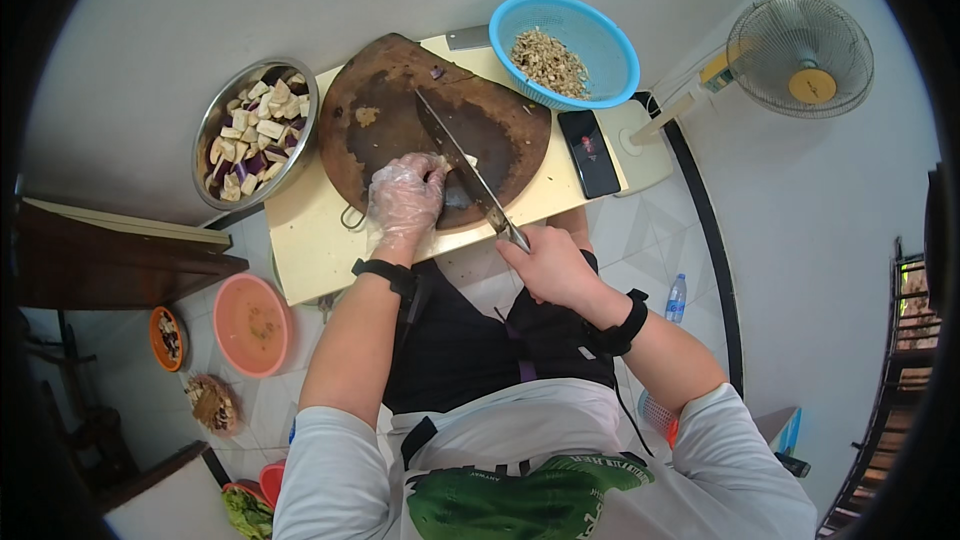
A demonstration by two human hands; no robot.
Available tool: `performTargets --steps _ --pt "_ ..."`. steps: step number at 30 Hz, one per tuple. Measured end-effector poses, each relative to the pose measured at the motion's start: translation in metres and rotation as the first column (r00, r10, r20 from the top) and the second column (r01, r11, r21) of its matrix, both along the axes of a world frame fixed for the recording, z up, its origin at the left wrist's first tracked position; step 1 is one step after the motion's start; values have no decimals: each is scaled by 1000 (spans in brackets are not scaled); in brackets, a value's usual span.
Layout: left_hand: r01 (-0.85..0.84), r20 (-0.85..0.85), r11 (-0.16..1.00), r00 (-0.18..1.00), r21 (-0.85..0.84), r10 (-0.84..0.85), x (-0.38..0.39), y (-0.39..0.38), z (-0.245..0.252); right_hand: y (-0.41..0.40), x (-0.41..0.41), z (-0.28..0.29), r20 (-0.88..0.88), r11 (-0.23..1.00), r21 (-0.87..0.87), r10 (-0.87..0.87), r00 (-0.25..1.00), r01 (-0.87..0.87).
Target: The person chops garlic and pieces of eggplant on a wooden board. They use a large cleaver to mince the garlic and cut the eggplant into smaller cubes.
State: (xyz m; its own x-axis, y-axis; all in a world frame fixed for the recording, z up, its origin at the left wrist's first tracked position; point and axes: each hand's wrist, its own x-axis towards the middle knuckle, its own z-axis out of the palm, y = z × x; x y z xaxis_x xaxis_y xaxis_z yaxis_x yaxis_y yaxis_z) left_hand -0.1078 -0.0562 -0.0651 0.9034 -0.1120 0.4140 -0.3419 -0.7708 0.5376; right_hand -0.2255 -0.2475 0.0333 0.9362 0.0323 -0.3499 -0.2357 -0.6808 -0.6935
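My right hand (pixel 553 264) is closed round the metal handle of a broad kitchen knife (pixel 463 159). The blade lies across a worn round wooden chopping board (pixel 375 120), its tip pointing away from me. In a clear plastic glove, my left hand (pixel 409 191) rests on the board just left of the blade, fingers curled at a small pale piece (pixel 471 160); part of the piece is hidden by the blade and fingers. To the left, a steel bowl (pixel 201 157) holds cut eggplant chunks (pixel 262 124). A blue plastic colander (pixel 611 60) with chopped pale bits (pixel 547 64) stands at the back right.
The board lies on a cream table (pixel 307 262) against the wall. A phone (pixel 589 154) lies at its right edge, near a standing fan (pixel 801 56). Another blade (pixel 466 38) lies behind the board. On the floor are a pink basin (pixel 251 364), an orange bowl (pixel 156 352) and a water bottle (pixel 676 300).
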Motion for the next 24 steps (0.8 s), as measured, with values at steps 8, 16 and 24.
performTargets --steps 8,16,24 --pt "1 13 1000 1000 8 -1 0 0 1 0 2 0 -55 999 20 -32 998 33" --pt "-16 29 1000 999 8 16 1 1 -2 1 6 7 -72 999 26 -37 997 39" --pt "-6 6 1000 1000 -1 6 0 0 3 0 6 7 -89 999 37 -9 996 13"
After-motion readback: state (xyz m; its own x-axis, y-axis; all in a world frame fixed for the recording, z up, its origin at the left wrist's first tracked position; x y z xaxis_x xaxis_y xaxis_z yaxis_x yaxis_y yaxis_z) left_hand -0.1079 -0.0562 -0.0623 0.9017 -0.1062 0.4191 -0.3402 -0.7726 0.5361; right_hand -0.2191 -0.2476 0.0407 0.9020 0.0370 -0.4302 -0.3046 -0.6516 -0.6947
